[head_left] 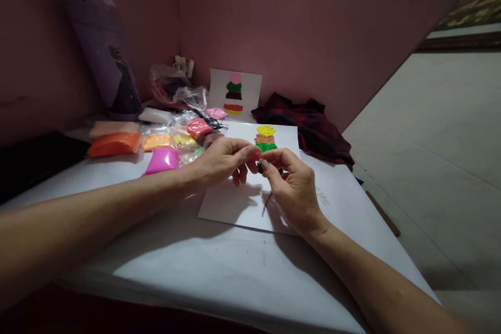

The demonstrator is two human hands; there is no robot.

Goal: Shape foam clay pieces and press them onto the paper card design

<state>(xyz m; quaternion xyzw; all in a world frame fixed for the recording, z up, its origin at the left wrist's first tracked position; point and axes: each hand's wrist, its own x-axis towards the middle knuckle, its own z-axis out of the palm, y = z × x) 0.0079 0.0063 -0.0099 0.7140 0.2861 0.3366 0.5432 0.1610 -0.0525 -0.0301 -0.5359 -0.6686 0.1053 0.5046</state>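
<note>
Above a white sheet, my left hand and my right hand meet at their fingertips. Both are in a pinch. A small bit of red shows between the fingertips, too small to make out well. Beneath the hands, the sheet carries a yellow patch, a brown patch, a green patch and a dark patch partly hidden by the fingers. A thin dark line runs on the sheet below the hands.
Bags of coloured clay, including magenta, orange and red, lie left. A second sheet with coloured patches leans at the back. Dark plaid cloth lies behind right. A purple container stands back left.
</note>
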